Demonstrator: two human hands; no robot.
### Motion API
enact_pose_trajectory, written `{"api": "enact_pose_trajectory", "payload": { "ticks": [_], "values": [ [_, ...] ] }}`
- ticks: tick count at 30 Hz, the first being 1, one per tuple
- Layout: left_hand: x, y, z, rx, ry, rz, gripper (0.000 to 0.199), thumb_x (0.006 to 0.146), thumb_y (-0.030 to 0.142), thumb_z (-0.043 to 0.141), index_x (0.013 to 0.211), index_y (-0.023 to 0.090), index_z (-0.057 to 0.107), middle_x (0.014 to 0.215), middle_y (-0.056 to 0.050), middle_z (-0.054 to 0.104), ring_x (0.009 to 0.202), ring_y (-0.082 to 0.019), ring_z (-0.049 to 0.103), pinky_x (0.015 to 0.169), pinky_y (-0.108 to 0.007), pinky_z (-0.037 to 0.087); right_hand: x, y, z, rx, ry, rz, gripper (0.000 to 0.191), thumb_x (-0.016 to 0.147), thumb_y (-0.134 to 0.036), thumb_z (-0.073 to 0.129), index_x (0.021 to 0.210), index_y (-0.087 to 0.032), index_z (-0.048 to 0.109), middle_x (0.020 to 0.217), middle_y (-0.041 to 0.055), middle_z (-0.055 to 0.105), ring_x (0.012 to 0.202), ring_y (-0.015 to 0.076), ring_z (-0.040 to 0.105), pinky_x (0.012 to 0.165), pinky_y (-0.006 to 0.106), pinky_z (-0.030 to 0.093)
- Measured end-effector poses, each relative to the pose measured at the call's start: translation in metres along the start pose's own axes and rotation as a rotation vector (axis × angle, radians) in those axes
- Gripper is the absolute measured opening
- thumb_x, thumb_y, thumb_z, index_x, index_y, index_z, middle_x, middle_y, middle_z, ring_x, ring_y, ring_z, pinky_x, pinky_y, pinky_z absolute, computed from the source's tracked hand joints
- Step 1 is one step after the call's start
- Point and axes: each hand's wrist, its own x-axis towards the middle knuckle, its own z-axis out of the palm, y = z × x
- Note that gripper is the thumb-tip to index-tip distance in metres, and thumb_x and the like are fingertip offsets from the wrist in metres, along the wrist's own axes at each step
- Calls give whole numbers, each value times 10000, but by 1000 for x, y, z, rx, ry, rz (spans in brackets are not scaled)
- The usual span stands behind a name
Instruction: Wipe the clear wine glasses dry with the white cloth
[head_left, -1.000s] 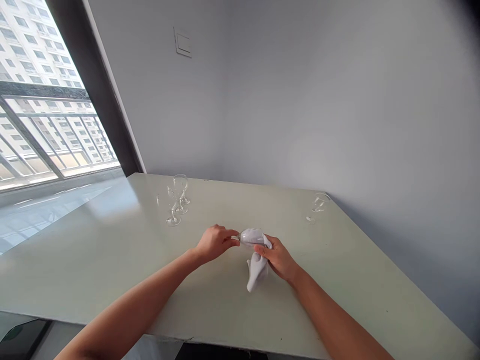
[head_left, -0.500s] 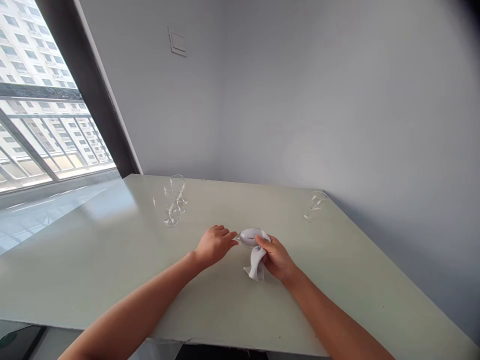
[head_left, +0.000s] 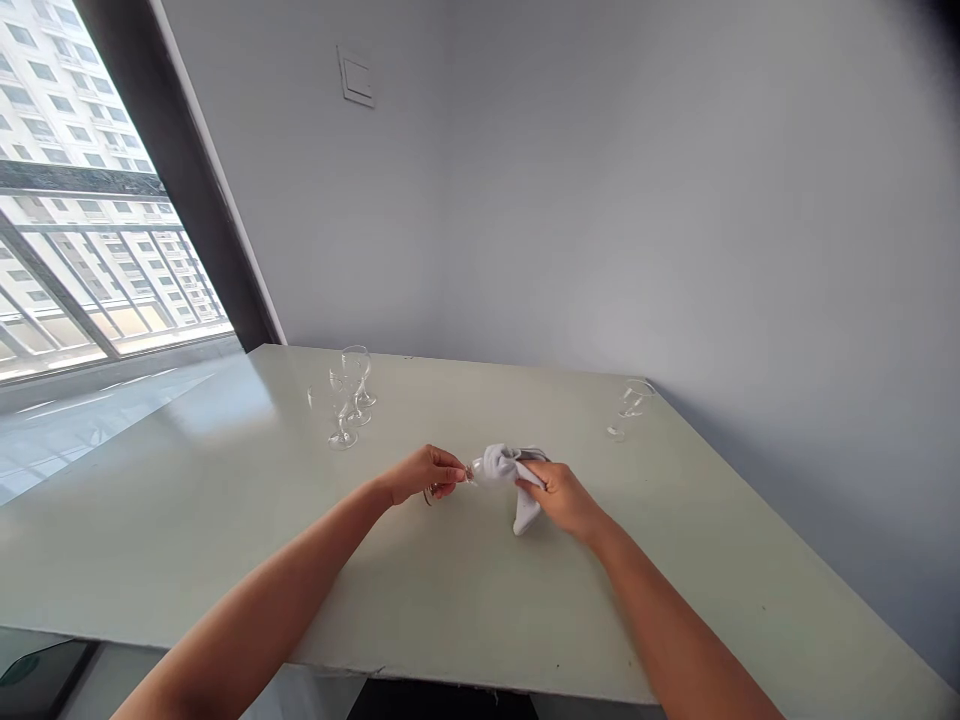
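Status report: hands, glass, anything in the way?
Left hand: holding glass sideways. Right hand: gripping white cloth against it. Other glasses: standing apart, both sides.

far left: grouped glasses (head_left: 351, 405) block | far right: lone glass (head_left: 634, 397), wall (head_left: 675, 220) behind | between them: passable tabletop (head_left: 480, 400) lane | near middle: left hand (head_left: 420, 474) and right hand (head_left: 567, 497) obstruct

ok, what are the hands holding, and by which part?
The left hand holds a stemmed glass by its stem. The right hand holds a bunched white cloth against the glass's bowl; whether it grips the bowl too can't be told.
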Motion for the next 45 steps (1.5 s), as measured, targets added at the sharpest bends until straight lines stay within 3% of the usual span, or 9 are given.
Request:
{"api": "enact_pose_trajectory", "payload": {
  "ticks": [7,13,17,23,26,29,33,37,45],
  "values": [
    [8,-11,0,106,313,-87,332,676,459,539,769,155,633,546,25,483,461,-66,375,483,-209,308,-3,-3,4,-170,569,-33,379,860,-231,338,1217,-264,459,1187,41,553,1074,202,500,855,360,404],
    [8,-12,16,388,372,-77,201,702,305,456,647,167,592,528,32,479,456,-74,364,460,-205,262,-9,-25,24,-592,182,-320,463,838,-451,414,1230,-213,473,1300,77,450,1145,303,396,955,496,240],
    [6,-14,28,686,437,121,180,665,167,452,486,161,473,464,32,392,457,-78,307,468,-220,215,-8,-28,30,-573,187,-297,341,871,-302,387,1179,-261,527,1178,29,567,1057,263,443,967,490,198],
    [0,-15,41,958,341,680,233,818,272,433,665,182,583,589,-32,528,555,-123,444,576,-259,332,-1,-19,20,-76,125,-30,281,807,-360,486,1016,-248,638,1045,59,631,968,243,524,859,405,349],
    [0,-17,45,941,376,699,239,841,340,426,890,202,614,645,-52,577,601,-142,491,614,-275,365,3,-6,13,443,63,274,326,765,-459,515,849,-189,676,874,60,662,820,219,574,735,346,414],
    [1,-18,50,885,464,629,254,841,350,434,971,214,605,651,-47,598,623,-151,510,620,-271,378,6,4,15,934,183,517,325,708,-475,580,697,-158,648,669,25,632,657,174,564,616,299,431],
    [3,-17,55,769,628,512,277,855,324,408,1051,216,570,729,-44,617,669,-147,525,656,-269,398,8,-2,33,1296,384,548,224,714,-409,606,781,-198,639,783,4,650,761,162,582,654,285,463],
    [5,-16,61,698,691,499,320,867,251,356,1148,207,502,907,-70,578,760,-152,513,698,-286,417,5,-18,51,1370,309,402,211,772,-370,540,908,-232,623,1006,7,629,950,175,555,760,302,461],
    [0,-11,85,748,813,481,444,805,95,367,1208,261,453,1314,-99,348,1058,-235,403,865,-433,360,-4,-29,80,1142,185,347,261,740,-366,586,972,-247,588,1091,17,586,1012,172,505,801,291,418]
  ]
}}
